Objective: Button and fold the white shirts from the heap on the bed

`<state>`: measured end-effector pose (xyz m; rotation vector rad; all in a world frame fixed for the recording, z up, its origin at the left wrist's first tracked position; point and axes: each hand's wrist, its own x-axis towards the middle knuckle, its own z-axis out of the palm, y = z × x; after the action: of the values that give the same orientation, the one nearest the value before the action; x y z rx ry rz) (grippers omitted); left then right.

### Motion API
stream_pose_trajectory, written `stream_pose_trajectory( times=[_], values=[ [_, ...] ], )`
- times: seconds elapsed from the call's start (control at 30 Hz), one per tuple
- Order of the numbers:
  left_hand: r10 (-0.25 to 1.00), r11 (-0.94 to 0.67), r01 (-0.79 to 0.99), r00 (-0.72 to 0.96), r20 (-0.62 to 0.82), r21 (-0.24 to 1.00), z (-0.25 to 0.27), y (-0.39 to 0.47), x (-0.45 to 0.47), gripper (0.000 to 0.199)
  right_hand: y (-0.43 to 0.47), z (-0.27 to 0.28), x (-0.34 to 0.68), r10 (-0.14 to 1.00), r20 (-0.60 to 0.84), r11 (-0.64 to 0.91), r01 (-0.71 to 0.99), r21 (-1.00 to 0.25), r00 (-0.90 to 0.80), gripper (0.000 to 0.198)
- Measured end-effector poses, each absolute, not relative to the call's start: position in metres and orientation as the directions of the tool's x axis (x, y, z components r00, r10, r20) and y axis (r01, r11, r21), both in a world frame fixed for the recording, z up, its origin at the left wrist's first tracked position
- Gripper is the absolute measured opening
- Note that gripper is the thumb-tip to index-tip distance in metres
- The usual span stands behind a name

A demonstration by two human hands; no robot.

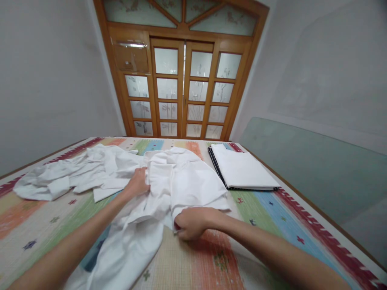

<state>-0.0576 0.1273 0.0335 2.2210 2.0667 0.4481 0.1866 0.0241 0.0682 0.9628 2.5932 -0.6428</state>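
The white cloth (195, 181) lies in front of me, spread in loose layers on a striped cover (260, 217). My right grip (192, 223) is curled tight around its near edge. My left grip (139, 183) rests against its left side with bent fingers; whether they pinch any fabric I cannot tell. A slack stretch of white material (130, 249) trails from the cloth toward me, partly hidden by my left forearm. To the left of the cloth sits a crumpled white heap (99, 165), crowding so close that I can't see where one ends. To its right, just beside it, lies a folded white stack (243, 167) with black edging. Well beyond the cloth stand wooden doors (183, 86) with glass panes.
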Motion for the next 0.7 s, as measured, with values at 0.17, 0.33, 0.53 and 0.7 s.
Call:
stream_pose_trajectory(
  times=[0.17,0.33,0.53,0.7],
  values=[
    [0.945,-0.125,0.966,0.047,0.324,0.225,0.036,0.139,-0.073,0.080,0.035,0.109,0.199,0.330,-0.382,0.488,0.503,-0.713,-0.863,0.028],
    [0.949,0.073,0.978,-0.129,0.287,0.197,0.065,0.146,-0.081,0.061,0.069,0.089,0.228,0.729,0.048,0.654,0.674,-0.342,-0.683,0.072],
    [0.924,0.083,0.939,-0.198,0.327,0.332,0.097,0.179,-0.080,0.056,0.065,0.043,0.221,0.653,-0.199,0.638,0.673,-0.375,-0.730,0.113],
    [0.825,-0.176,0.825,-0.174,0.537,0.537,0.120,0.203,-0.045,0.042,0.044,0.051,0.194,0.567,-0.228,0.641,0.598,-0.481,-0.791,0.107]
  ],
)
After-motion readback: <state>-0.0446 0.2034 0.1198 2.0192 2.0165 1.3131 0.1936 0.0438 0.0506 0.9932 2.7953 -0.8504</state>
